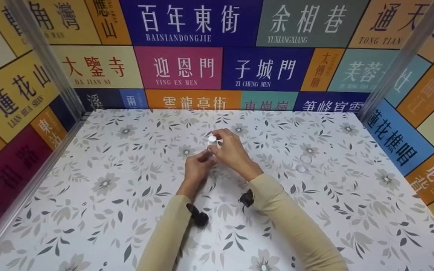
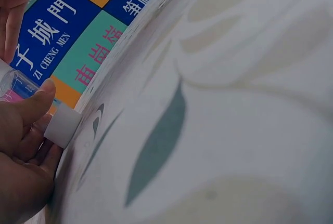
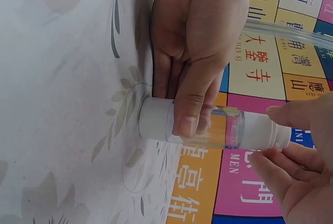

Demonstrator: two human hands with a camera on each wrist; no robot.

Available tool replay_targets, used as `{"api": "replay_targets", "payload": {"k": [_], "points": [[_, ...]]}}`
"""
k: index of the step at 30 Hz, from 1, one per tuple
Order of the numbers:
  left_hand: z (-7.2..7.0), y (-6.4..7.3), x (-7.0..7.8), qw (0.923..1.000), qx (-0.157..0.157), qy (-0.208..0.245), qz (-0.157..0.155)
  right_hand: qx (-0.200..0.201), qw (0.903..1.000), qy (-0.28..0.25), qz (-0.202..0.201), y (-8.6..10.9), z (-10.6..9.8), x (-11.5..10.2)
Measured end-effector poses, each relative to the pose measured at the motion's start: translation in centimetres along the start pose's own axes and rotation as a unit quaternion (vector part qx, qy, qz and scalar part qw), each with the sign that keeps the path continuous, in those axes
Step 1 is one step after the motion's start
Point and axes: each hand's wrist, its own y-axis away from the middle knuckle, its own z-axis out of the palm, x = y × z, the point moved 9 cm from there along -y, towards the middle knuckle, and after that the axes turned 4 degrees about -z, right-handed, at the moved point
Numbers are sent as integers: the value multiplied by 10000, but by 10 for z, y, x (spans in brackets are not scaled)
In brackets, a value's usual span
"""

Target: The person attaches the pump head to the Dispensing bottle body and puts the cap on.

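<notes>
A small see-through pump bottle [image 3: 228, 128] stands upright on the table, with a white base [image 3: 154, 119] and a white pump top [image 3: 257, 130]. My left hand [image 1: 197, 165] grips its lower body, thumb across the clear wall, as the right wrist view shows. At the upper end, the fingers and thumb of my right hand [image 1: 233, 148] pinch the white top. From the left wrist, the white base [image 2: 63, 125] shows close to the tabletop, and part of the bottle is hidden behind the left fingers.
To the right of my hands, a clear hollow cap [image 1: 303, 164] lies on its side on the flower-patterned tabletop [image 1: 126, 226]. Panels with large printed characters [image 1: 179, 67] rise along the back and both sides. Transparent upright strips [image 1: 57, 67] mark the corners.
</notes>
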Motion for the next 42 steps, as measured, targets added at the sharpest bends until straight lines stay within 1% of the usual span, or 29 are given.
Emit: {"api": "replay_targets", "payload": {"k": [3,8,11,15,19,25,28,35,40,42], "points": [[0,0,-1,10000,-2,74,25,15,9999,-68,-130,1,1,-1],[0,1,3,9998,-13,123,182,123,9994,-154,-295,1,1,-3],[0,1,2,9999,14,56,147,168,9994,-166,-255,1,1,-2],[-1,1,1,9999,9,8,103,167,9997,-176,-81,1,1,0],[0,2,2,9999,16,24,151,149,9996,-249,56,1,0,1],[-1,0,2,9999,-2,78,128,164,9994,-308,-84,1,2,-1],[-1,0,2,9999,-10,-17,133,181,9994,-269,-115,1,3,-1],[-2,2,1,10000,-1,14,73,58,9998,-167,55,2,3,0],[-1,2,2,10000,48,12,79,16,9998,-165,82,1,2,-1],[0,2,3,9999,48,37,131,18,9999,-158,48,1,1,-2]]}}
